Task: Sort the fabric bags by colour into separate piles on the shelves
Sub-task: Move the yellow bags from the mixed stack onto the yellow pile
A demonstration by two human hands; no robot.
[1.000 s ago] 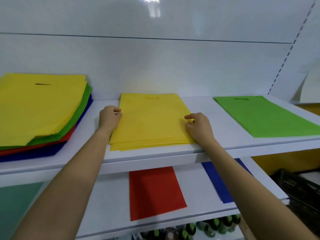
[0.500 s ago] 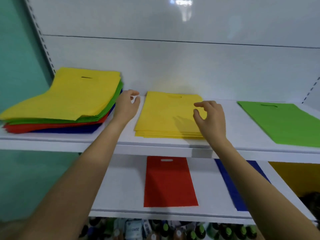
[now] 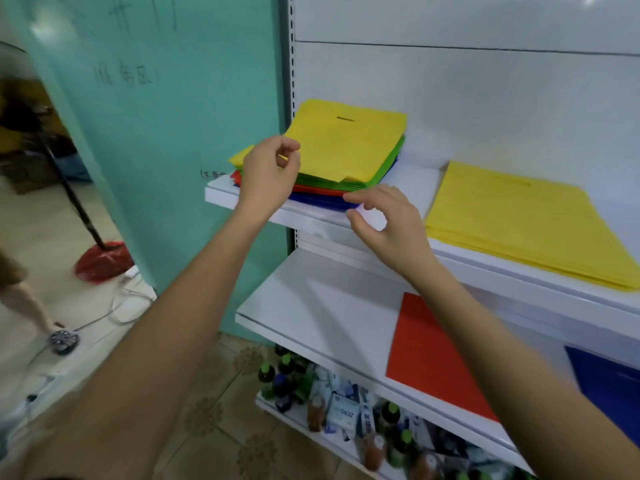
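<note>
The left hand [image 3: 268,174] covers the front left corner of the mixed pile [image 3: 384,168], so that corner is hidden. Its fingers are curled, and the thumb and forefinger come close together at the edge of the yellow bag [image 3: 349,143] on top. A little yellow shows through the ring they make, but I cannot tell if they really pinch the bag. The right hand [image 3: 388,226] is at the front right corner of the same pile. Its fingers are half bent, the thumb and forefinger stand apart, and nothing is between them. The fingertips are just at the pile's edge, and contact is hard to judge.

The mixed pile lies at the left end of the upper shelf [image 3: 415,181]. Below the yellow bag, only thin edges of green, red and blue bags can be seen. Beside it, apart, lies the yellow pile [image 3: 519,223], cut off at the right. On the lower shelf [image 3: 311,299] are a red bag [image 3: 429,362], partly behind the right forearm, and a blue bag [image 3: 613,389], cut by the frame.

The bags are flat, matte and rectangular, and the top one has a narrow handle slot. The shelves are smooth white boards. Under them stand blurred bottles [image 3: 287,375].
</note>
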